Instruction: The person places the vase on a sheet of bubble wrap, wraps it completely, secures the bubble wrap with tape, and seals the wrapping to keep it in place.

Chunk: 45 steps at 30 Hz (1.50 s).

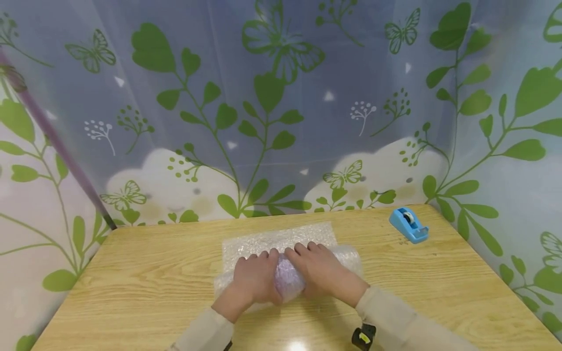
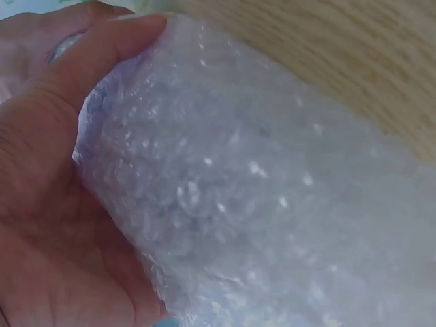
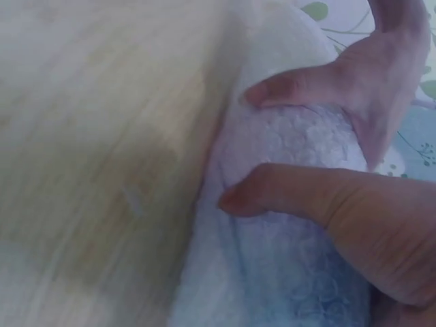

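A clear bubble wrap sheet (image 1: 281, 238) lies on the table, its near part rolled around something pale purple that shows faintly through the layers. What the wrapped thing is, I cannot tell. My left hand (image 1: 258, 276) grips the roll on the left, fingers over the top and thumb on the near side. Close beside it, my right hand (image 1: 319, 271) holds the roll the same way on the right. In the right wrist view both thumbs press on the bubble wrap roll (image 3: 293, 139). The left wrist view has the bubbly roll (image 2: 238, 177) against my left palm.
A blue tape dispenser (image 1: 409, 225) with a roll of tape stands at the back right of the wooden table (image 1: 153, 273). Curtains (image 1: 281, 122) printed with leaves and butterflies hang along the back and both sides.
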Tool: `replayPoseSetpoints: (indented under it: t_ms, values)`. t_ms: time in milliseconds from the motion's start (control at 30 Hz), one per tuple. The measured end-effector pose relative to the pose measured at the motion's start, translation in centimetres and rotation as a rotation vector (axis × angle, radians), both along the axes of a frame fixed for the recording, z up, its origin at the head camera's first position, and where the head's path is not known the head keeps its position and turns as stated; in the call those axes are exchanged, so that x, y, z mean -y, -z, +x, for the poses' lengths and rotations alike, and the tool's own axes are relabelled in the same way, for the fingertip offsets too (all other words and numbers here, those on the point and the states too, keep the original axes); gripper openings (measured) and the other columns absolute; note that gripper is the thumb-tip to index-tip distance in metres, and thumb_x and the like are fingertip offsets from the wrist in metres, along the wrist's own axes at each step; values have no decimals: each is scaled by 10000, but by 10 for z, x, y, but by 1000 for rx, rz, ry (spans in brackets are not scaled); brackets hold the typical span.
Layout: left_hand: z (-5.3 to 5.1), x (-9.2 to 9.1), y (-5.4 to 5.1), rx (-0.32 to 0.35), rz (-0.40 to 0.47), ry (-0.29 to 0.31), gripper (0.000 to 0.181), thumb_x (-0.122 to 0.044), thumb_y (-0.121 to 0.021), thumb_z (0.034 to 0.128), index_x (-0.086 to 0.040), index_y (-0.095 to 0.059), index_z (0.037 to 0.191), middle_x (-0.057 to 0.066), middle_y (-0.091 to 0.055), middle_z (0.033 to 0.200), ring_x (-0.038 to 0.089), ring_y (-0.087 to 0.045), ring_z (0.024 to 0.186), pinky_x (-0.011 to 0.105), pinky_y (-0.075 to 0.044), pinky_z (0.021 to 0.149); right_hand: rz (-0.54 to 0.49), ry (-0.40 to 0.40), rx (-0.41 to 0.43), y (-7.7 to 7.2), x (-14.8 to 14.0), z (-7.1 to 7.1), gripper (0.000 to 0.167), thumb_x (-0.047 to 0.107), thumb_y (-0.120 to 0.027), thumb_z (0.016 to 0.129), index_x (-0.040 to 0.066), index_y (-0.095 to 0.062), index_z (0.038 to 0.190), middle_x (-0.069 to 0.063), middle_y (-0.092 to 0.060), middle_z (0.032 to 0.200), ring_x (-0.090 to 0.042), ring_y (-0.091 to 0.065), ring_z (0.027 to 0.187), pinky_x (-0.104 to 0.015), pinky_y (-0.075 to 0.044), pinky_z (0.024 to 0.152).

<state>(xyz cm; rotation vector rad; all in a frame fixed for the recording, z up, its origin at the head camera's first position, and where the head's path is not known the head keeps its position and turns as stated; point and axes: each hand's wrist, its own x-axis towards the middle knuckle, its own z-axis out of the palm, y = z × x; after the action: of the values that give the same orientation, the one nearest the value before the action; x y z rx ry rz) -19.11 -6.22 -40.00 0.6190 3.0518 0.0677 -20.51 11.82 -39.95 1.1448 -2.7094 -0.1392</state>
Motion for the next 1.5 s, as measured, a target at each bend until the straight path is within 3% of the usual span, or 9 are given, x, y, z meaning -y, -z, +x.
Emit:
replayPoseSetpoints:
  t_ms: [267, 567, 767, 867, 1000, 1100, 1200, 1367, 1500]
  values:
    - [-7, 3, -5, 164, 36, -5, 822, -472, -871, 484, -108, -502, 1122, -3, -578, 885, 202, -589, 751, 408, -495, 624, 24, -4, 190, -13, 4, -7, 733, 434, -826, 626, 111, -509, 1203, -78, -583, 1060, -261, -589, 882, -390, -514, 779]
    - [-11, 5, -14, 305, 88, 35, 807, -442, -879, 484, -110, -497, 1113, -25, -576, 860, 170, -578, 749, 391, -494, 626, 38, 31, 383, -21, 4, -8, 710, 395, -855, 608, 142, -500, 1168, -25, -571, 1009, -193, -584, 872, -343, -509, 780]
    - [-10, 8, -15, 352, 136, 54, 814, -434, -876, 494, -102, -496, 1133, -28, -569, 880, 161, -571, 774, 376, -495, 652, 91, 63, 422, -25, 8, -9, 709, 353, -873, 582, 162, -505, 1158, 6, -568, 981, -161, -582, 844, -329, -512, 750]
    - [-6, 10, -11, 264, 113, 81, 925, -498, -862, 505, -75, -482, 1234, 18, -587, 967, 218, -582, 880, 431, -498, 729, 114, 78, 426, -27, 9, -9, 731, 350, -880, 576, 164, -509, 1179, 13, -575, 987, -159, -585, 850, -330, -514, 757]
    - [4, 9, -7, 26, 20, 141, 1026, -587, -829, 513, -69, -471, 1322, 74, -584, 1107, 283, -560, 1011, 480, -476, 809, 151, 97, 442, -28, 13, -9, 719, 352, -882, 577, 167, -514, 1166, 26, -575, 966, -152, -588, 847, -322, -513, 761]
    - [14, 6, -5, -154, -32, 178, 968, -602, -819, 515, -57, -526, 1260, 75, -594, 1101, 263, -566, 994, 440, -486, 788, 184, 117, 454, -31, 16, -9, 680, 348, -881, 572, 171, -522, 1122, 36, -573, 928, -146, -589, 831, -317, -514, 753]
    - [22, 3, -3, -291, -60, 190, 920, -610, -811, 526, -35, -556, 1197, 88, -617, 1044, 253, -582, 946, 413, -496, 742, 199, 130, 480, -34, 17, -9, 650, 334, -877, 567, 172, -526, 1089, 44, -572, 906, -134, -586, 830, -308, -509, 760]
    - [28, 0, 7, -397, -43, 175, 913, -632, -800, 504, -21, -549, 1134, 83, -619, 954, 229, -592, 871, 374, -499, 685, 177, 161, 598, -38, 17, -14, 624, 272, -871, 569, 188, -525, 1081, 75, -558, 902, -101, -560, 826, -283, -489, 760]
    - [26, -3, 16, -421, -17, 152, 870, -600, -803, 482, -44, -535, 1095, 55, -595, 919, 207, -578, 837, 358, -490, 668, 177, 192, 667, -39, 18, -18, 617, 258, -875, 573, 200, -517, 1072, 85, -548, 906, -98, -546, 825, -285, -481, 754]
